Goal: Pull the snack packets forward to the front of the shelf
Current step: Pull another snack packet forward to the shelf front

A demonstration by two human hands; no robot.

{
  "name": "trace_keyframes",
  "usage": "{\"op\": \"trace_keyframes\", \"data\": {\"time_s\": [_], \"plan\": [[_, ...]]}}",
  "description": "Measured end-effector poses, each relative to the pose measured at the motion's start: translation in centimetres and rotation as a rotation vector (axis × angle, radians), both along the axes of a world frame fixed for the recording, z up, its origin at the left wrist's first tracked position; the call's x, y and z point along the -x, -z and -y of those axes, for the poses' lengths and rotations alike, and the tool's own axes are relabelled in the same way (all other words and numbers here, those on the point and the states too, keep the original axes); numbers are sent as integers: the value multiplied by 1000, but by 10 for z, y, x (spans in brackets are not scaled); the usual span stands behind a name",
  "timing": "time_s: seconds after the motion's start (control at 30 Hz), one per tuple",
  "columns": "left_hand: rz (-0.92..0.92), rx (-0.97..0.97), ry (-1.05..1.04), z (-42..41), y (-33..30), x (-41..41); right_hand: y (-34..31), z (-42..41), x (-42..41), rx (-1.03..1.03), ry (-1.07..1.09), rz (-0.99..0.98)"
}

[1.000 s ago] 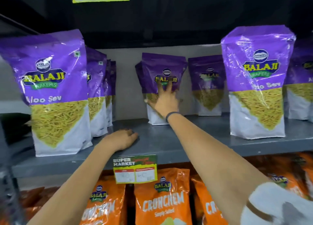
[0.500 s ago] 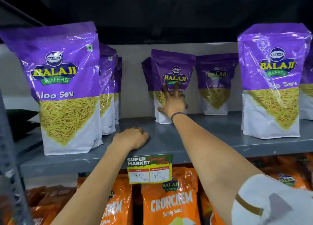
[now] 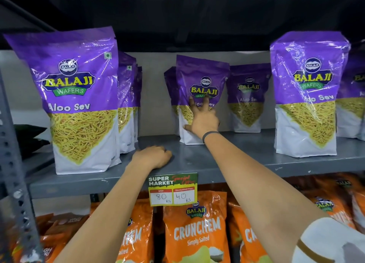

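Note:
Purple Balaji Aloo Sev packets stand on a grey metal shelf [image 3: 197, 162]. One big packet [image 3: 79, 104] is at the front left, with more in a row behind it [image 3: 127, 104]. Another [image 3: 306, 96] stands at the front right. The middle packet [image 3: 201, 75] stands far back, and another packet [image 3: 247, 100] stands to its right at the back wall. My right hand [image 3: 201, 118] lies spread on the middle packet's front, thumb near its lower left edge. My left hand [image 3: 154, 157] rests as a closed fist on the shelf's front, holding nothing.
A price tag [image 3: 172, 189] hangs from the shelf's front edge. Orange Crunchem packets [image 3: 195, 233] fill the shelf below. A perforated grey upright [image 3: 11, 164] bounds the left side. More purple packets [image 3: 353, 104] sit at the far right.
My right hand has slid slightly down the middle packet's front, from the logo to just below it. The left fist stays on the shelf. The view has shifted a little.

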State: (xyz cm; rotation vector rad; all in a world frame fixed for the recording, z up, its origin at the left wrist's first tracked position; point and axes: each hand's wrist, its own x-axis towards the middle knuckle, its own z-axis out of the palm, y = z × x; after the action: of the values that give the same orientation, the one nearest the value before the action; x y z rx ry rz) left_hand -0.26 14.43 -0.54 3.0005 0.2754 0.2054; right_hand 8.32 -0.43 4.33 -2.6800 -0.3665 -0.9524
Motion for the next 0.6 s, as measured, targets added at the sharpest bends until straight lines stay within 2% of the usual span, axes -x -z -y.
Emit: {"op": "trace_keyframes", "data": {"time_s": [0.6], "plan": [[-34, 4, -31, 4, -2, -2, 12, 32, 66, 13, -15, 154]]}}
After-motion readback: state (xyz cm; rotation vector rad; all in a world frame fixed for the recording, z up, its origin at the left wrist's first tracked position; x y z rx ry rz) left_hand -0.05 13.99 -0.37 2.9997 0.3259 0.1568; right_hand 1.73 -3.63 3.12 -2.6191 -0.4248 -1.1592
